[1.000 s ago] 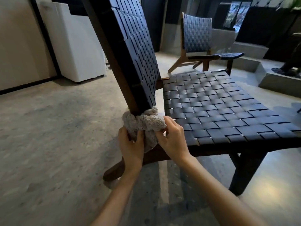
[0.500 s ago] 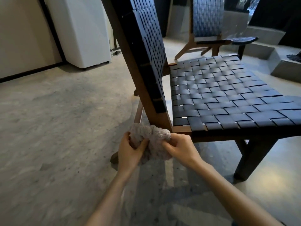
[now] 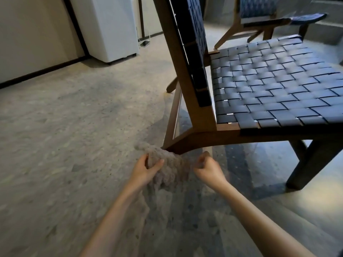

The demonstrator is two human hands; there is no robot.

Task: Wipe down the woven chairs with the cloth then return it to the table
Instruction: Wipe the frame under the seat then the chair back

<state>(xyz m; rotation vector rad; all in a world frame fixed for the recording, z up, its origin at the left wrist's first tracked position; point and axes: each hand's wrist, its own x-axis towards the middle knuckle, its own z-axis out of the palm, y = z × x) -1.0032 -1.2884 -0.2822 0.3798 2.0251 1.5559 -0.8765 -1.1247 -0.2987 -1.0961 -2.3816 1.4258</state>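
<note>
While both hands grip the cloth (image 3: 168, 168) low at the foot of the near chair's wooden rear leg (image 3: 187, 143), the likeliest trouble is a poor wipe rather than a spill. The left hand (image 3: 146, 168) has its thumb and fingers pinched into the cloth's left side; the right hand (image 3: 208, 167) is curled into a fist at the cloth's right edge, apparently clutching a fold (blur makes that edge hard to read). The cloth is bunched against the end of the leg and hangs close to the floor (image 3: 74, 145), so it could drag over the floor and carry grit back onto the wood or the woven seat (image 3: 274, 86). Bunched like this, it may also skip the joint where the leg meets the frame. A hard tug could shift the chair. The second woven chair (image 3: 259, 12) stands well apart behind, and no surface for the cloth's return is in view.
</note>
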